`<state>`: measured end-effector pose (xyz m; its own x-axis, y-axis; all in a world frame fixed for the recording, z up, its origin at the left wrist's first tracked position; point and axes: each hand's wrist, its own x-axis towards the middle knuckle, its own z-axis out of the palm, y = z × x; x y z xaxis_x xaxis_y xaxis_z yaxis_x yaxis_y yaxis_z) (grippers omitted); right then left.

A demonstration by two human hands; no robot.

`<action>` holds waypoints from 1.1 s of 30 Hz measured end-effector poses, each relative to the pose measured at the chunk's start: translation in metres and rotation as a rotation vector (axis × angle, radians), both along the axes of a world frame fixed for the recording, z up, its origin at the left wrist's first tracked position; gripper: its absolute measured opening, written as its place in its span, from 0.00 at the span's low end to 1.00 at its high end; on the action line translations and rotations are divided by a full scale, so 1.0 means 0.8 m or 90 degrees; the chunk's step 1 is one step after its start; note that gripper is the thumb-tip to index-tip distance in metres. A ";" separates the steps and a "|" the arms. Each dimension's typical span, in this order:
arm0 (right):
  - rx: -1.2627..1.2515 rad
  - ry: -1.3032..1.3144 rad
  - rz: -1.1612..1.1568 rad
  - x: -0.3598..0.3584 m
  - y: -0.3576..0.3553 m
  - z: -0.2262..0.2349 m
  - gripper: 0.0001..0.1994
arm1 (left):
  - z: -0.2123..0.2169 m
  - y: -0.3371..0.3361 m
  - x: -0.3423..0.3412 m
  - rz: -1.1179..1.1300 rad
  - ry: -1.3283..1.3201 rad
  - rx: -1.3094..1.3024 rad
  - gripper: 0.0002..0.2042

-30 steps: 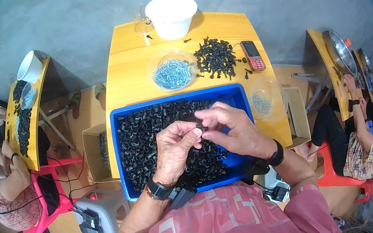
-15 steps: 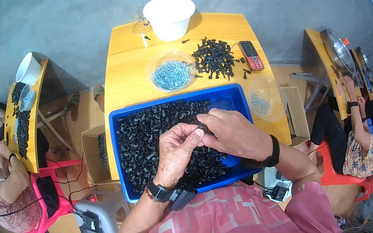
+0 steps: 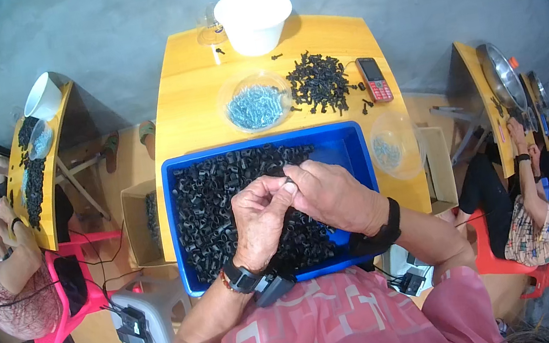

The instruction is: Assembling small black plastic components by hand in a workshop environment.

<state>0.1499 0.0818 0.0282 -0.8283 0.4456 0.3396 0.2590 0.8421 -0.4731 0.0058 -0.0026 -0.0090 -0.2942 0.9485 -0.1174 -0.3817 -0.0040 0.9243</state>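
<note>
Centrally in the head view, both hands meet over a blue tray (image 3: 357, 152) that sits on a yellow table (image 3: 193, 98) and is heaped with small black plastic parts (image 3: 215, 201). The left hand (image 3: 260, 220) is curled closed, its thumb and forefinger pinching a small dark piece (image 3: 288, 181) at the point where the two hands touch. The right hand (image 3: 331, 195) is also closed, fingertips pressed against that same piece from the other side; the piece is tiny and mostly covered, so its exact shape cannot be made out. Each wrist carries a dark band, the left one with a watch (image 3: 240, 276).

Beyond the tray, toward the far edge of the table, stand a clear bowl of silvery screws (image 3: 256, 107), a loose pile of black parts (image 3: 317, 80) just beside it, a red phone (image 3: 373, 79) and a white bowl (image 3: 254, 18). A second clear bowl (image 3: 393, 147) rests at the tray's right end.

To the left, another person (image 3: 7, 282) sits on a pink chair (image 3: 60, 303) at a second yellow table; to the right, a person in a patterned shirt (image 3: 538, 224) works at a third.
</note>
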 end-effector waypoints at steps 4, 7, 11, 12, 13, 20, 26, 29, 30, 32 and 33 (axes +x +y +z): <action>-0.176 0.030 0.025 0.006 0.012 0.013 0.25 | 0.004 0.000 -0.004 0.012 -0.059 -0.003 0.02; -0.172 0.043 -0.093 0.019 0.028 0.029 0.21 | 0.008 0.000 -0.013 0.025 -0.073 0.045 0.03; -0.102 0.012 -0.125 0.046 0.051 0.022 0.12 | 0.029 -0.011 -0.022 0.064 -0.075 0.086 0.05; -0.074 -0.066 -0.095 0.050 0.053 0.019 0.10 | 0.035 -0.014 -0.024 0.075 -0.079 0.099 0.05; -0.052 -0.056 -0.030 0.051 0.050 0.013 0.07 | 0.038 -0.018 -0.028 0.082 -0.074 0.113 0.06; -0.163 -0.201 0.002 0.052 0.035 -0.010 0.07 | 0.036 -0.059 -0.103 0.365 -0.006 0.146 0.06; -0.164 -0.171 0.030 0.039 0.040 -0.028 0.08 | -0.011 -0.126 -0.208 0.535 -0.130 0.021 0.11; -0.166 -0.144 0.031 0.040 0.043 -0.037 0.07 | -0.034 -0.136 -0.226 0.582 -0.115 -0.095 0.21; -0.166 -0.145 0.031 0.042 0.043 -0.034 0.07 | -0.040 -0.137 -0.228 0.582 -0.115 -0.096 0.21; -0.235 -0.076 -0.001 0.044 0.041 -0.024 0.07 | -0.047 -0.139 -0.230 0.634 -0.076 -0.141 0.26; -0.235 -0.076 0.001 0.045 0.039 -0.022 0.07 | -0.046 -0.141 -0.229 0.637 -0.076 -0.141 0.26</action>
